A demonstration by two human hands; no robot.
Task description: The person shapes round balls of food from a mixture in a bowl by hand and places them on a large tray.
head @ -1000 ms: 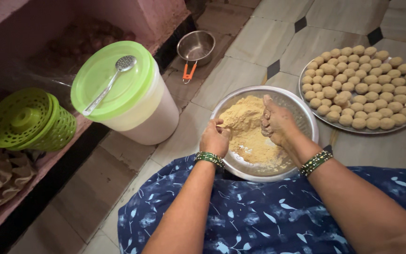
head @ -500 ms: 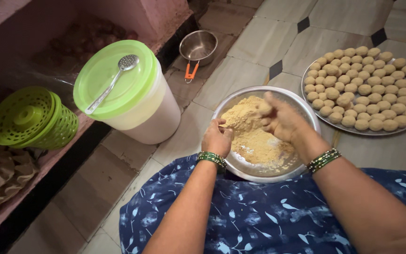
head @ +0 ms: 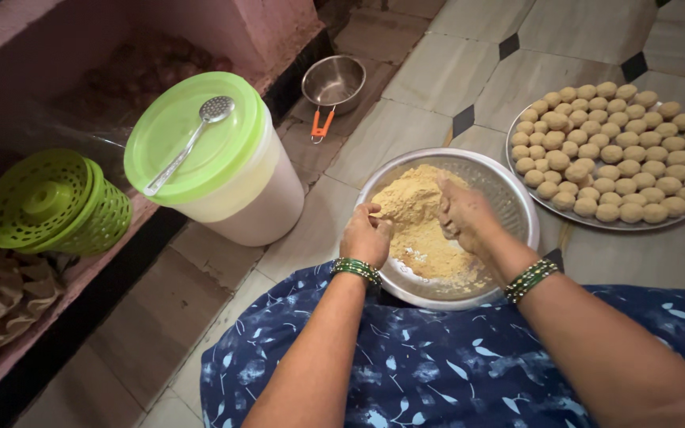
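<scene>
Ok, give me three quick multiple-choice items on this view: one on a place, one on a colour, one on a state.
1. Where does the slotted spoon lie?
A. in the steel bowl
B. on the tub lid
C. on the plate of balls

2. What colour is the tub lid?
A. green
B. red
C. white

3. How are the hands placed?
A. both raised clear
B. one on the strainer
C. both in the crumbly mixture

Answers:
1 B, it rests across the lid.
2 A, light green above a white tub.
3 C, left hand and right hand press into the yellow mixture in the steel bowl.
</scene>
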